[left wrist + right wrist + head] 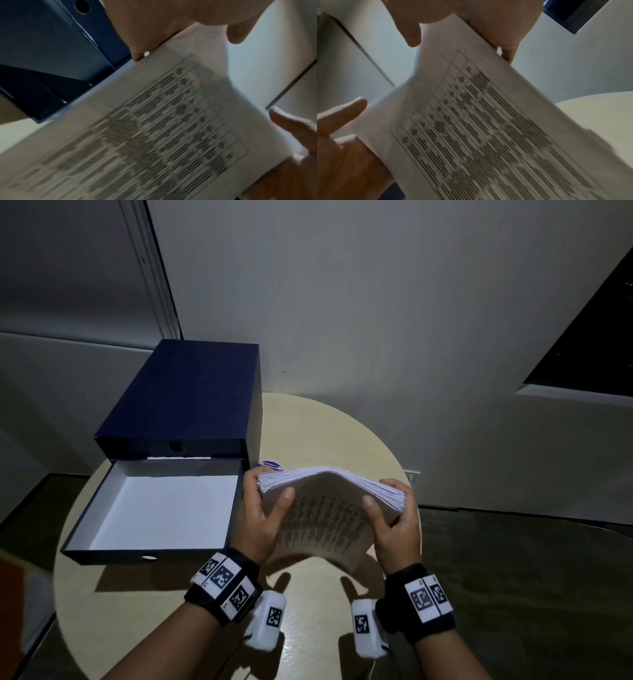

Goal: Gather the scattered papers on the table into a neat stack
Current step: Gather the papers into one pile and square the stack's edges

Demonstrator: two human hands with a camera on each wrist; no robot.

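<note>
**Papers held up on edge for squaring**

Nearest me, the left hand [263,520] and right hand [394,529] each clasp a side of the stack of papers [329,508], thumbs on the printed face, fingers behind. It is held tilted above the round table [171,611], probably for tapping its edges level. Beyond sits a blue box [185,395], its drawer [154,508] pulled open.

Two hands are showing: one left hand [262,517] and one right hand [397,529]. One stack of papers [329,508] is sitting between them, its sheets too many to count. One round table [318,433] is standing below, carrying one dark blue box [191,392] with one drawer [154,505] pulled open.
</note>
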